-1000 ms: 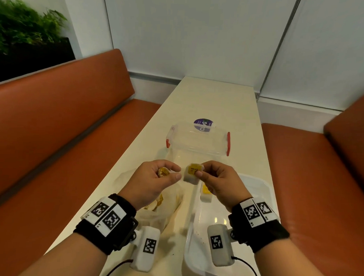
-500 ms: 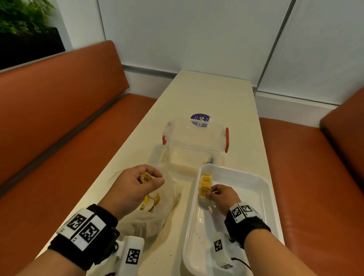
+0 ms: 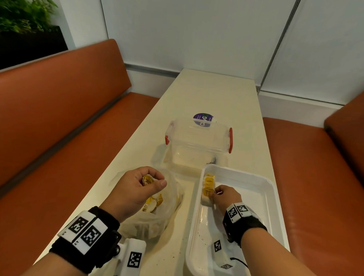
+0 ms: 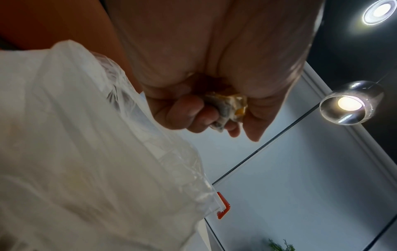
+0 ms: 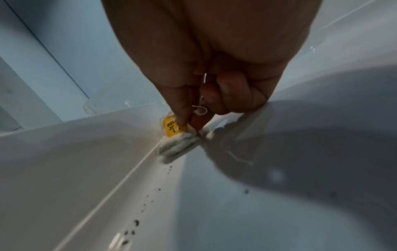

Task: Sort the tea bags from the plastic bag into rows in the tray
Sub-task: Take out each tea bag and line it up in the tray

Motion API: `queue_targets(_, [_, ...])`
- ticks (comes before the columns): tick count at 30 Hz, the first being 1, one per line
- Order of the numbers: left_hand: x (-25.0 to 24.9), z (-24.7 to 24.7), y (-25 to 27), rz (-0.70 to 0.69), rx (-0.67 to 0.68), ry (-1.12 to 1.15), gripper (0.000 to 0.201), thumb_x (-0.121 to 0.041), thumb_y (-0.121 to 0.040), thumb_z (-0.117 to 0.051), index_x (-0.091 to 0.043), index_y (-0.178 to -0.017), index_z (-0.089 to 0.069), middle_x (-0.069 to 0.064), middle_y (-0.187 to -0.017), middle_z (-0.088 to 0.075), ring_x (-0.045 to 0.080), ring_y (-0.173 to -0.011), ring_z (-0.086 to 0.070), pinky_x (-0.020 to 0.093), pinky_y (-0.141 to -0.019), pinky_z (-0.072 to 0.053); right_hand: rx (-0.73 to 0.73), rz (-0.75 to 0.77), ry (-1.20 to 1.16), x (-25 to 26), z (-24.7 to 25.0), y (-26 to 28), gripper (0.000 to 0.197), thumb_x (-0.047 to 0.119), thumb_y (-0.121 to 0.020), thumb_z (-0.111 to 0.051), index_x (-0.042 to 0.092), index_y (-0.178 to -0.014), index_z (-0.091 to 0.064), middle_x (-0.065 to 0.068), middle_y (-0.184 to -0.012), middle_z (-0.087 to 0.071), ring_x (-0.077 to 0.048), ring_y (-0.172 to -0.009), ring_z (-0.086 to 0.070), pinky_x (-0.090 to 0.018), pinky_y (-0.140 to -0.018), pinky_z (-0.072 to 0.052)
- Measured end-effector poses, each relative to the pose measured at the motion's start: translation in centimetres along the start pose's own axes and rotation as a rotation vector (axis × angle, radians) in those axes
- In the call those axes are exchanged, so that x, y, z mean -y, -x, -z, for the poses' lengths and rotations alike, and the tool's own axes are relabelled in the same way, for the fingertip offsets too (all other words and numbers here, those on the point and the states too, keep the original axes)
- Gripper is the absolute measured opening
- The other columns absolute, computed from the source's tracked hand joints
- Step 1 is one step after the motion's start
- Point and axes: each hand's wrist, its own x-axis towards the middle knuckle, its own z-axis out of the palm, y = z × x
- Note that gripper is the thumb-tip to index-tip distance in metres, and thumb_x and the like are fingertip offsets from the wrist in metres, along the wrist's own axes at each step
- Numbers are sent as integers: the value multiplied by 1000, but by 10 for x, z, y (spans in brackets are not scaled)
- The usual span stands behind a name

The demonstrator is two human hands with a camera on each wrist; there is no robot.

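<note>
A white rectangular plastic tray [image 3: 275, 205] lies on the cream table [image 3: 215, 97]. Against the tray's left wall, near its far corner, a white tea bag with a yellow tag [image 5: 175, 135] is pinched between the thumb and forefinger of the right hand [image 3: 224, 196] — just behind it, a second yellow-tagged tea bag [image 3: 209, 179] is laid. Left of the tray, another crumpled tea bag [image 4: 227, 108] is gripped in the curled fingers of the left hand [image 3: 138, 186], above the clear plastic bag [image 3: 153, 221].

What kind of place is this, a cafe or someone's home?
Probably a cafe or canteen booth, though I can't be sure: orange padded benches flank a long narrow table, a glass pendant lamp hangs overhead, and a planter sits behind the seating.
</note>
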Motion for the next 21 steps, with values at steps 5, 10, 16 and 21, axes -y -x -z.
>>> queue_targets(5, [-2,-2,1,33,24,86,19,-24,-78,-78,-10,-84,-67,-7,-53,-49,6,-43,-39,19,-43,-34,24,-2,-17,0,3,1,17,33,-82,-71,20,-89,-62,0,-90,-65,-12,-76,-57,-21,-59,-39])
queue_targets(10, [-1,0,2,146,-22,266,31,-41,-73,-75,-12,-80,-63,5,-67,-52,17,-54,-40,26,-43,-35,-21,30,-60,-4,7,5,14,32,-84,-70,22,-89,-64,2,-95,-67,-13,-84,-59,-22,-71,-41])
queue_targets(16, [-7,-4,7,234,-56,343,42,-50,-77,-58,-9,-85,-58,7,-74,-55,18,-59,-44,27,-45,-36,-47,86,-48,-1,15,16,23,37,-88,-65,22,-106,-63,3,-98,-66,-11,-85,-56,-22,-77,-41])
queue_targets(21, [-9,-10,6,427,-41,596,65,-60,-91,-39,0,-108,-59,12,-80,-61,20,-61,-49,32,-51,-37,-128,458,-204,51,29,60,8,36,-86,-66,30,-90,-64,12,-83,-63,-5,-74,-57,-17,-67,-41])
